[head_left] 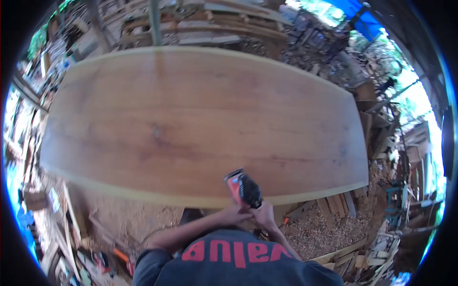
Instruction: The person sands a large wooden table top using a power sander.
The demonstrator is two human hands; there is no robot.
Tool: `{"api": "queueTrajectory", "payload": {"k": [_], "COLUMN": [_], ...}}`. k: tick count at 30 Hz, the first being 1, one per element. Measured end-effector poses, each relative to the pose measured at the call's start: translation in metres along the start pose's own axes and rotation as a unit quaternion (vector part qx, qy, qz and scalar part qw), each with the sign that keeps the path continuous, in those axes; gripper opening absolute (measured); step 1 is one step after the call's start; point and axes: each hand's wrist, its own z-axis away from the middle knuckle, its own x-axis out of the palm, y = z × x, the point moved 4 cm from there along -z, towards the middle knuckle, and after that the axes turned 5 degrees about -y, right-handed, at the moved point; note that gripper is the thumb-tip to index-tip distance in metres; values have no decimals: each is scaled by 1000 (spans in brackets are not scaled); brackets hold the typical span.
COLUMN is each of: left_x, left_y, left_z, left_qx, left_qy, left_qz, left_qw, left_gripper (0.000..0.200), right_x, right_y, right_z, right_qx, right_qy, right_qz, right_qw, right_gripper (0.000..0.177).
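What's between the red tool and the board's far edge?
Just bare wood: in the head view, nothing lies on the board between the tool and the far edge.

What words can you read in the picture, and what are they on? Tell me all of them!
"value": on the shirt, in big pink letters, upside down here.
Tool: some tiny pale marks, too small and blurred to read.

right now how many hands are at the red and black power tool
2: the left hand and the right hand, side by side at the near end of the power tool, by the near edge of the wood slab. Some fingers are hidden.
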Motion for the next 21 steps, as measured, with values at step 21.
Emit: {"api": "queueTrajectory", "payload": {"k": [21], "left_x": [-174], "left_y": [47], "left_z": [66], "left_qx": [126], "left_qy": [562], "left_qz": [-79], "left_qw": [814], "left_gripper": [20], "right_x": [100], "right_y": [-242], "right_z": [-158], "right_qx": [-373], "right_qy": [-57], "right_qz": [227], "right_qw": [898], "right_gripper": [79]}}
